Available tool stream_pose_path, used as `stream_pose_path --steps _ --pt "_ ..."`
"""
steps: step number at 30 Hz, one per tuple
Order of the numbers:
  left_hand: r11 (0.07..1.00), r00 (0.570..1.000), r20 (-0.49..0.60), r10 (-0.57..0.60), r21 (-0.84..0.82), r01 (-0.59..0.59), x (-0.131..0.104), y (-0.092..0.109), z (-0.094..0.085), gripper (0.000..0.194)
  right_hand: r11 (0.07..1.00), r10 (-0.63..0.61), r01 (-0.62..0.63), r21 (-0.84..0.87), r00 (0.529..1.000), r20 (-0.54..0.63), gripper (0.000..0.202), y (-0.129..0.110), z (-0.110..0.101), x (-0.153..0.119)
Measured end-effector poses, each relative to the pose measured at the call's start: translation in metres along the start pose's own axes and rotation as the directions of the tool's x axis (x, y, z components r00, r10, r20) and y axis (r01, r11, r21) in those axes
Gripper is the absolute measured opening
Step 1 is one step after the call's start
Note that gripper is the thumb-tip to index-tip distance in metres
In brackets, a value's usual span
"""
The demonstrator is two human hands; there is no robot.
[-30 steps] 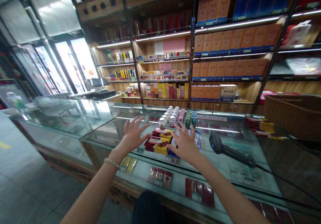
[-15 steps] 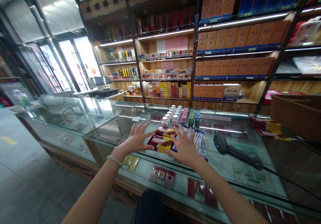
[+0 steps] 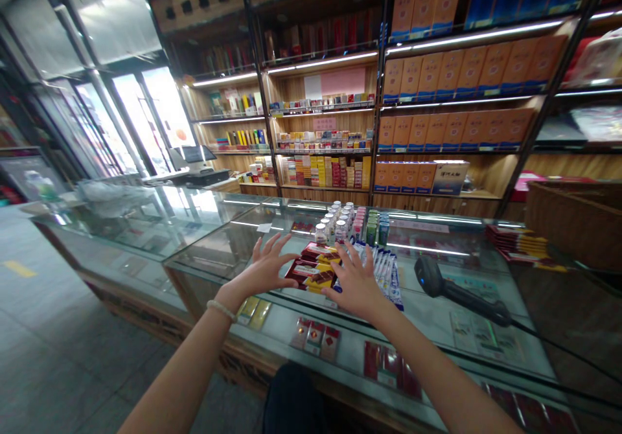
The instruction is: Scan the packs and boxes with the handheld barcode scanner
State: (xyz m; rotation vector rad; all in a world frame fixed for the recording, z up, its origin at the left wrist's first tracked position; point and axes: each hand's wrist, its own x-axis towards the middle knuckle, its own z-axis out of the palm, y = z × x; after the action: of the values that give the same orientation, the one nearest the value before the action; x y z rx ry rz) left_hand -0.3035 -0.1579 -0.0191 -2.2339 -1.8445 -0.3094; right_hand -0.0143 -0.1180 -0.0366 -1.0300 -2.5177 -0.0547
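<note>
My left hand [image 3: 265, 269] is spread at the left side of the red and yellow chocolate bar packs [image 3: 311, 271], which lie in stacks on the glass counter. At their right side is my right hand [image 3: 357, 283], its fingers also apart, partly covering blue and white wrapped sticks [image 3: 386, 269]. Neither hand holds anything; whether the fingertips touch the packs I cannot tell. Behind the packs stand rows of white-capped bottles [image 3: 340, 228], with pink containers [image 3: 359, 221] and green containers [image 3: 372, 228] beside them.
A black barcode scanner [image 3: 457, 295] with a cable lies on the counter to the right. More red and yellow packs [image 3: 518, 246] are stacked near a brown box [image 3: 578, 223]. Cigarette packs [image 3: 315, 338] show under the glass [image 3: 427, 330]. Shelves with orange boxes [image 3: 457, 133] stand behind.
Both hands keep nearly the same spread pose over the packs. The view has shifted very slightly; no object has visibly been moved.
</note>
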Motion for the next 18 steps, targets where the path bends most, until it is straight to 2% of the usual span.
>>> stream_pose_path --steps 5,10,18 --pt "1.000 1.000 0.002 -0.012 -0.029 0.012 0.001 0.004 -0.005 0.069 0.999 0.025 -0.025 0.029 1.000 0.013 0.070 -0.003 -0.002 0.004" --pt "1.000 1.000 -0.011 0.001 0.016 -0.001 0.004 0.009 -0.015 0.074 0.998 0.024 -0.024 0.058 1.000 -0.009 0.067 -0.006 -0.005 0.006" --pt "0.996 0.992 -0.124 0.017 0.091 -0.006 0.015 0.024 -0.036 0.074 0.999 0.028 -0.021 0.049 0.987 -0.157 0.062 0.007 -0.007 0.010"
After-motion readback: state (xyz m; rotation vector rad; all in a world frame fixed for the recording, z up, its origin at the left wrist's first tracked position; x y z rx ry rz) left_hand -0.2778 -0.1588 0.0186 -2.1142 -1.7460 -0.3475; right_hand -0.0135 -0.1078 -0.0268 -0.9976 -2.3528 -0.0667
